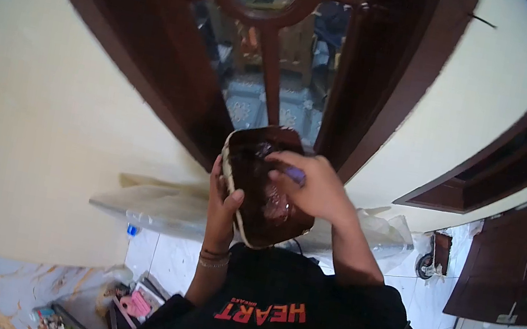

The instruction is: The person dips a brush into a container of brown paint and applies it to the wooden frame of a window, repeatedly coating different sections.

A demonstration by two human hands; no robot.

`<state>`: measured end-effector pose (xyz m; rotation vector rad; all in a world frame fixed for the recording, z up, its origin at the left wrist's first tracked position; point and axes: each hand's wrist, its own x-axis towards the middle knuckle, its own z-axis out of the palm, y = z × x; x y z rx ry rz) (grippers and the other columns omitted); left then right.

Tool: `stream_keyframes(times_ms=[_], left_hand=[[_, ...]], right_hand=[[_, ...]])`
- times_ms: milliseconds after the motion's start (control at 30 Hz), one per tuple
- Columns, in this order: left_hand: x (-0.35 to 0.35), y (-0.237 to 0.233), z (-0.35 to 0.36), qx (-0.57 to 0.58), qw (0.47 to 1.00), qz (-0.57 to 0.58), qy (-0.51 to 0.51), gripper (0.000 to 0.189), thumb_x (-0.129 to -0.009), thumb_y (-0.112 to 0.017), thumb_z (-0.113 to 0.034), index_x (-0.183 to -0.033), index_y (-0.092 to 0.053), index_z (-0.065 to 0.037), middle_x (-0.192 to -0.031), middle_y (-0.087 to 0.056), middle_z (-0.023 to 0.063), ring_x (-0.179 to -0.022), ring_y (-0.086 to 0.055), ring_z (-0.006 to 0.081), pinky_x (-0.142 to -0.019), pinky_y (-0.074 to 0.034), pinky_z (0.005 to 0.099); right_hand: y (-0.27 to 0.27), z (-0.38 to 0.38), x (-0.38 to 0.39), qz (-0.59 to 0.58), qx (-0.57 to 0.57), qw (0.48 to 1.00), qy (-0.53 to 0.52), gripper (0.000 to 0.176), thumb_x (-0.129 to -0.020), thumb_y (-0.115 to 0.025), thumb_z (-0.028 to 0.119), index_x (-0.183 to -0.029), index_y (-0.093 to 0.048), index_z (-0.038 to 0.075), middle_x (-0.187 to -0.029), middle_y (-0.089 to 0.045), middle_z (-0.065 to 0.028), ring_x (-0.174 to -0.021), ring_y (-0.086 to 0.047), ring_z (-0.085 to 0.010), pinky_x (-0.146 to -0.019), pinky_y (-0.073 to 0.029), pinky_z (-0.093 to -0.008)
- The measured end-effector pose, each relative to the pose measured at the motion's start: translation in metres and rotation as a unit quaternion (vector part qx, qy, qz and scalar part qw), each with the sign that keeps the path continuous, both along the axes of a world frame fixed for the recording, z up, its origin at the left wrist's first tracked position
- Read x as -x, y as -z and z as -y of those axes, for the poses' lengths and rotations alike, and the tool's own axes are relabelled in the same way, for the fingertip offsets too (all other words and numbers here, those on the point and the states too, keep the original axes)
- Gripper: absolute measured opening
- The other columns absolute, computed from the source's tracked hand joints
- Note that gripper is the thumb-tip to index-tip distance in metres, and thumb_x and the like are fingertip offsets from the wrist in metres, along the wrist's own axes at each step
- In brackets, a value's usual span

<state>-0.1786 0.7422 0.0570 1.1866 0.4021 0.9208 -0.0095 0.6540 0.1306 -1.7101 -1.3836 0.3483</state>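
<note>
A rectangular tray (246, 193) with brown, glossy, wet-looking contents and a pale rim is held up in front of the black shirt. My left hand (222, 205) grips its left edge, thumb over the rim. Above the tray's right half, my right hand (312, 185) is closed around a small purple object (295, 175), which I cannot make out fully. Its fingers point at the brown surface and hide part of it.
Ahead stands a dark brown wooden frame (389, 81) with glass panes. Plastic-covered material (159, 206) lies along the wall base. Pink and other items (135, 303) sit lower left. A brown cabinet door (497, 266) is at right.
</note>
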Motion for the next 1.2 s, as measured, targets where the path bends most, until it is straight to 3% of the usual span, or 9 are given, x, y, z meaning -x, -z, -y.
stream_keyframes(times_ms=[300, 367, 467, 533, 667, 733, 833, 933, 1200], left_hand=[[0.001, 0.001, -0.002, 0.037, 0.999, 0.026, 0.013, 0.082, -0.089, -0.06, -0.031, -0.155, -0.02, -0.006, -0.151, -0.034, 0.0138, -0.138, -0.038, 0.0257, -0.114, -0.031, 0.0388], [0.002, 0.005, -0.005, 0.052, 0.998, 0.04, 0.021, 0.08, -0.089, -0.059, -0.03, -0.155, -0.021, -0.006, -0.151, -0.034, 0.0136, -0.138, -0.038, 0.0254, -0.115, -0.031, 0.0388], [0.001, 0.011, -0.013, 0.048, 0.997, 0.059, 0.03, 0.077, -0.09, -0.056, -0.029, -0.155, -0.022, -0.006, -0.151, -0.034, 0.0131, -0.138, -0.038, 0.0248, -0.114, -0.032, 0.0385], [0.003, 0.012, -0.012, 0.056, 0.997, 0.042, 0.029, 0.076, -0.09, -0.055, -0.028, -0.154, -0.022, -0.005, -0.151, -0.035, 0.0125, -0.137, -0.038, 0.0245, -0.114, -0.032, 0.0382], [0.004, 0.005, -0.007, 0.063, 0.998, 0.023, 0.019, 0.074, -0.091, -0.055, -0.028, -0.154, -0.023, -0.004, -0.151, -0.035, 0.0118, -0.138, -0.037, 0.0243, -0.114, -0.032, 0.0381], [0.005, 0.007, -0.008, 0.074, 0.997, 0.02, 0.018, 0.074, -0.092, -0.055, -0.029, -0.154, -0.023, -0.004, -0.151, -0.034, 0.0118, -0.138, -0.037, 0.0242, -0.114, -0.031, 0.038], [0.004, 0.01, -0.01, 0.079, 0.996, 0.022, 0.027, 0.074, -0.093, -0.055, -0.03, -0.154, -0.023, -0.005, -0.152, -0.033, 0.012, -0.139, -0.037, 0.0242, -0.114, -0.032, 0.038], [0.004, 0.01, -0.008, 0.094, 0.995, 0.03, 0.027, 0.074, -0.093, -0.055, -0.031, -0.154, -0.022, -0.005, -0.152, -0.034, 0.0121, -0.139, -0.036, 0.0245, -0.114, -0.032, 0.0385], [0.006, 0.019, -0.006, 0.109, 0.993, 0.04, 0.01, 0.076, -0.092, -0.059, -0.034, -0.153, -0.025, -0.006, -0.15, -0.035, 0.0117, -0.138, -0.037, 0.0258, -0.114, -0.033, 0.0399]], right_hand=[[-0.027, 0.021, 0.002, -0.02, -0.078, 0.997, 0.01, 0.028, -0.088, -0.068, 0.018, -0.113, -0.068, 0.006, -0.093, -0.069, -0.0237, -0.087, -0.068, -0.0398, -0.076, -0.055, -0.042], [-0.05, 0.032, -0.001, -0.042, -0.126, 0.987, 0.087, 0.027, -0.086, -0.071, 0.008, -0.112, -0.068, 0.002, -0.099, -0.072, -0.0197, -0.088, -0.073, -0.0253, -0.075, -0.055, -0.0323], [-0.075, 0.038, -0.017, 0.05, -0.208, 0.966, 0.147, 0.029, -0.086, -0.072, 0.006, -0.115, -0.069, 0.002, -0.102, -0.073, -0.0167, -0.091, -0.072, -0.0193, -0.075, -0.054, -0.0298], [-0.104, 0.044, -0.037, 0.166, -0.232, 0.945, 0.162, 0.028, -0.086, -0.071, 0.013, -0.113, -0.07, 0.007, -0.104, -0.072, -0.0175, -0.085, -0.073, -0.0308, -0.076, -0.058, -0.0383], [-0.186, 0.054, -0.082, 0.347, -0.165, 0.913, 0.137, 0.028, -0.088, -0.071, 0.005, -0.115, -0.071, 0.008, -0.105, -0.073, -0.0108, -0.092, -0.071, -0.0207, -0.08, -0.057, -0.0326], [-0.224, 0.043, -0.112, 0.488, -0.194, 0.849, 0.058, 0.023, -0.088, -0.073, 0.014, -0.109, -0.071, 0.008, -0.093, -0.074, -0.0124, -0.081, -0.073, -0.0238, -0.072, -0.057, -0.035], [-0.268, 0.031, -0.056, 0.443, -0.02, 0.878, 0.18, 0.013, -0.085, -0.066, 0.014, -0.086, -0.075, 0.005, -0.089, -0.073, -0.018, -0.088, -0.072, -0.0293, -0.079, -0.056, -0.0402], [-0.285, 0.009, -0.074, 0.451, 0.164, 0.856, 0.191, 0.013, -0.082, -0.063, 0.008, -0.085, -0.072, -0.001, -0.086, -0.07, -0.0236, -0.086, -0.069, -0.0384, -0.076, -0.054, -0.0436], [-0.264, -0.001, -0.101, 0.507, 0.083, 0.841, 0.169, 0.014, -0.079, -0.061, 0.005, -0.083, -0.07, -0.004, -0.084, -0.067, -0.0272, -0.082, -0.066, -0.043, -0.075, -0.052, -0.0462]])
